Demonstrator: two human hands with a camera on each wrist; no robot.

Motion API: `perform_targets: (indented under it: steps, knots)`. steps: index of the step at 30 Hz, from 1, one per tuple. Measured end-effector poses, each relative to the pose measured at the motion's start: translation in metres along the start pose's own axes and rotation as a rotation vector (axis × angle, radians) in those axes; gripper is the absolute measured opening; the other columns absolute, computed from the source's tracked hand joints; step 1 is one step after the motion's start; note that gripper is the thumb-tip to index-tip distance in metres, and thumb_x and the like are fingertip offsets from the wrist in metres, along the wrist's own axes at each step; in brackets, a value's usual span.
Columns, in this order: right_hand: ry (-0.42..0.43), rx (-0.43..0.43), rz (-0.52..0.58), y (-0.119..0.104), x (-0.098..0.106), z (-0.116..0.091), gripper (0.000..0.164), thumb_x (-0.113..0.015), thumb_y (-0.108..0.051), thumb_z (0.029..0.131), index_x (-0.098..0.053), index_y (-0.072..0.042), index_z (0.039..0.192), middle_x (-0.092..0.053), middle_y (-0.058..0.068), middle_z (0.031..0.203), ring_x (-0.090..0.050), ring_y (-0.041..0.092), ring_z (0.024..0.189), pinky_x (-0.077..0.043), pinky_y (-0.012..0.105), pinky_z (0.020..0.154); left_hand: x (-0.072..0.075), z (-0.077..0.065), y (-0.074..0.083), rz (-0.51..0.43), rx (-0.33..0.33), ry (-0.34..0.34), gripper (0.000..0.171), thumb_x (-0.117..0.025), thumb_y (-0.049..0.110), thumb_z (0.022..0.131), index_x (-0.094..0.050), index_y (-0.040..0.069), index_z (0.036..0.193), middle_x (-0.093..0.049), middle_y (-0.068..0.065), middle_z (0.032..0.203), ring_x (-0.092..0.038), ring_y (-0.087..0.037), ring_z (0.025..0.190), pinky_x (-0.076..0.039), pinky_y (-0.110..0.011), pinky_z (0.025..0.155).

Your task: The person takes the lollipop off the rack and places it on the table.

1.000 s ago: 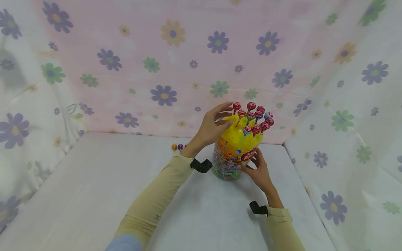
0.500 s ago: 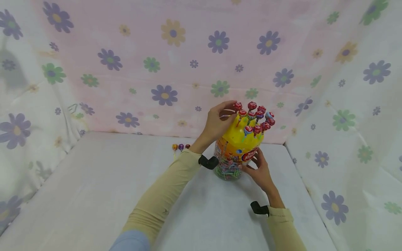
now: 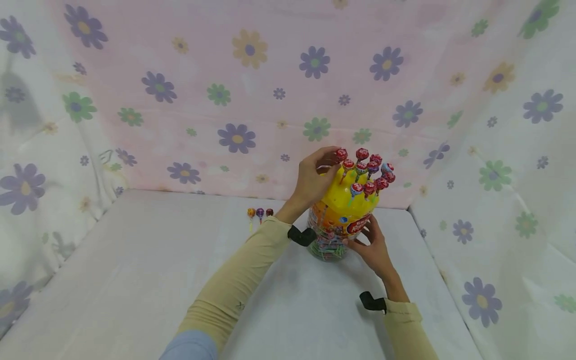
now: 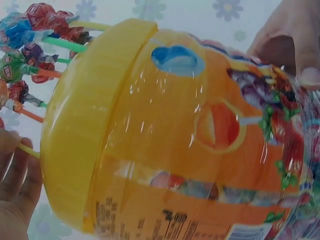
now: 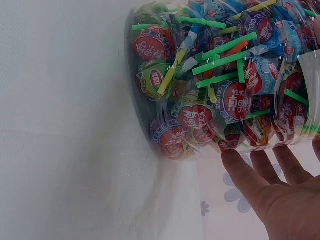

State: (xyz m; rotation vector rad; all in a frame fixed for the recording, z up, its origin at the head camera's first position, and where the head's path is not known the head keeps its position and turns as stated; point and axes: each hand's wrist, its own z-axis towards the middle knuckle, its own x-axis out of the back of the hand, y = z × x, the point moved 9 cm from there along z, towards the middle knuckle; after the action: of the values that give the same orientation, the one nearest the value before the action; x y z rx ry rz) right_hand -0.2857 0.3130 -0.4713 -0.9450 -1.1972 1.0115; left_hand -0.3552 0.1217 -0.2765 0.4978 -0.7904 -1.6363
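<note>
A clear candy jar (image 3: 330, 245) full of wrapped lollipops stands tilted or upright on the table; I cannot tell which. Its yellow domed lid (image 3: 344, 197) bears several lollipops (image 3: 369, 188) stuck in by their sticks, heads up. At the lid's left side my left hand (image 3: 312, 177) pinches a red-wrapped lollipop (image 3: 341, 154). In the left wrist view its yellow stick (image 4: 29, 150) meets the lid between the fingers and dome. My right hand (image 3: 372, 250) holds the jar's lower right side, thumb in front; the right wrist view shows fingertips (image 5: 235, 159) against the clear wall.
Behind my left forearm, a few loose lollipops (image 3: 260, 213) lie in a row on the white table (image 3: 148, 260). Flower-patterned cloth (image 3: 270, 65) rises at the back and on both sides. Each wrist wears a black strap (image 3: 301, 236).
My left hand has moved slightly right, closing its fingers on the lollipop at the lid's left edge. The right hand stays on the jar.
</note>
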Motion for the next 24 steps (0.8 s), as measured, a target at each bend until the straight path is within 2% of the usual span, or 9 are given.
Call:
perform_targets:
  steps: [6,12,17,24]
  knots:
    - [0.0,-0.011,0.0,0.001,0.0,0.0,0.098,-0.078,-0.013,0.091,-0.013,-0.028,0.164,-0.033,0.015,0.162,-0.035,0.042,0.146,-0.04,0.061,0.112,0.003,0.0,0.003,-0.04,-0.037,0.074,0.033,-0.066,-0.005,0.095,-0.064,-0.003,0.128,-0.071,-0.019,0.115,-0.071,-0.03,0.102,-0.06,-0.034,0.09]
    - [0.002,-0.007,-0.001,0.0,0.0,0.0,0.098,-0.078,-0.013,0.091,-0.014,-0.028,0.164,-0.033,0.014,0.162,-0.035,0.041,0.146,-0.041,0.061,0.112,0.013,0.004,0.013,-0.14,-0.085,0.142,0.037,-0.068,-0.006,0.093,-0.061,-0.008,0.129,-0.068,-0.027,0.113,-0.069,-0.039,0.101,-0.06,-0.047,0.091]
    - [-0.002,-0.003,0.0,-0.002,-0.001,0.0,0.097,-0.078,-0.014,0.091,-0.014,-0.028,0.164,-0.033,0.013,0.162,-0.036,0.041,0.146,-0.041,0.06,0.112,0.023,-0.002,0.012,-0.162,-0.056,0.16,0.039,-0.068,-0.009,0.092,-0.06,-0.01,0.13,-0.067,-0.03,0.115,-0.069,-0.043,0.1,-0.06,-0.054,0.089]
    - [0.0,0.004,0.012,-0.003,-0.001,-0.001,0.096,-0.078,-0.014,0.091,-0.016,-0.028,0.163,-0.034,0.013,0.161,-0.036,0.041,0.145,-0.04,0.061,0.112,0.03,-0.024,-0.003,-0.159,0.004,0.145,0.037,-0.07,-0.005,0.093,-0.063,-0.005,0.129,-0.069,-0.025,0.113,-0.07,-0.039,0.098,-0.062,-0.042,0.086]
